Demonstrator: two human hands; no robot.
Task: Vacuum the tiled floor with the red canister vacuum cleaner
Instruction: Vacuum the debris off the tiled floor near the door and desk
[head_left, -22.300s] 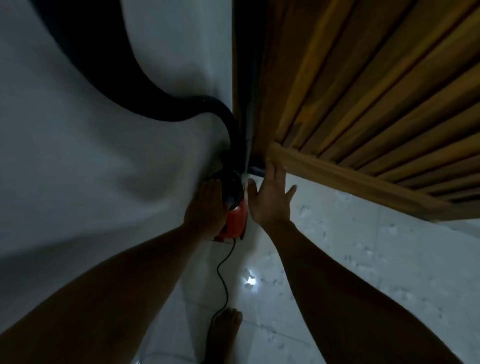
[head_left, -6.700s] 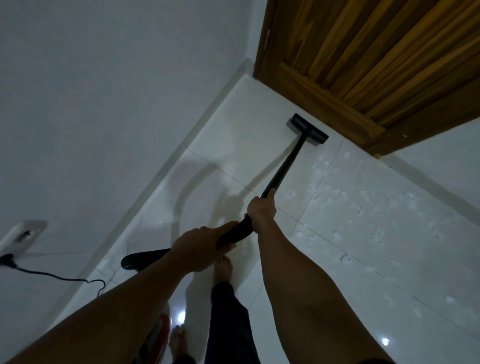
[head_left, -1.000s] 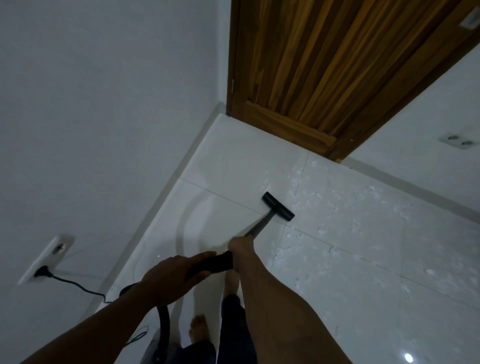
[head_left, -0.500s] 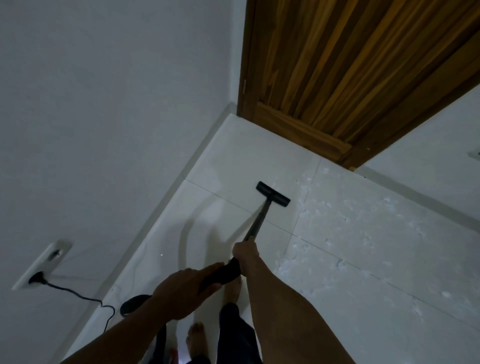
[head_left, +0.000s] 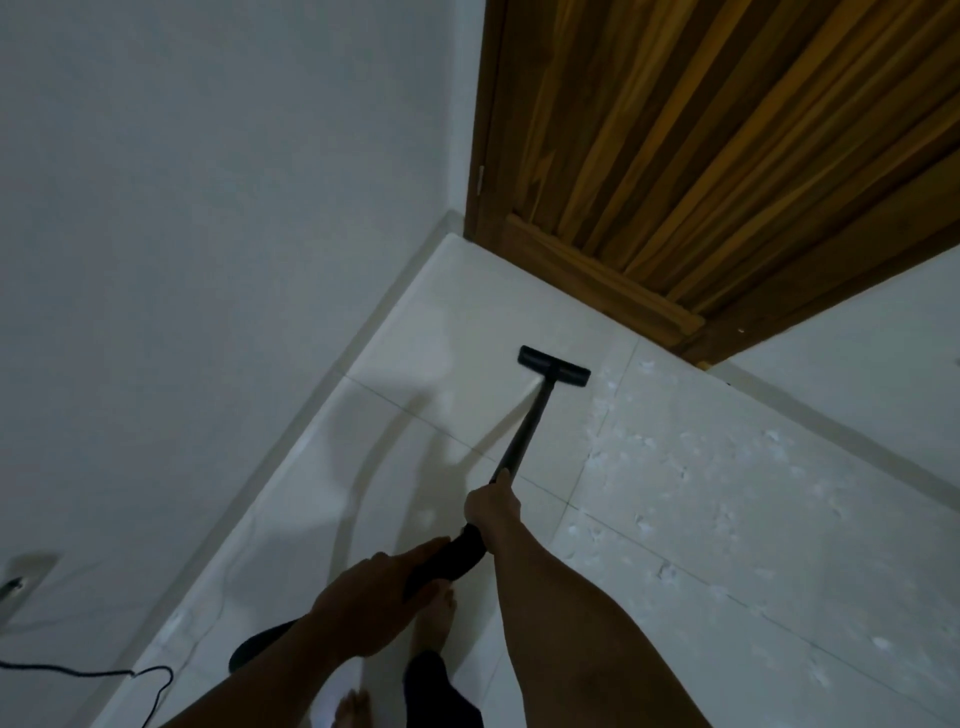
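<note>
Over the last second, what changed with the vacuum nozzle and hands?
The floor nozzle slid forward across the grout line, toward the wooden door. Unchanged: right hand keeps its grip on the wand, left hand on the hose end.

Pale tiled floor (head_left: 457, 332), littered on one side.
The wand's (head_left: 524, 431) black nozzle (head_left: 554, 366) sits flat on a clean tile; white flecks (head_left: 675, 467) strew the tiles right of it; a cord (head_left: 104, 674) trails lower left; a bare foot (head_left: 434, 618) stands nearby.
</note>
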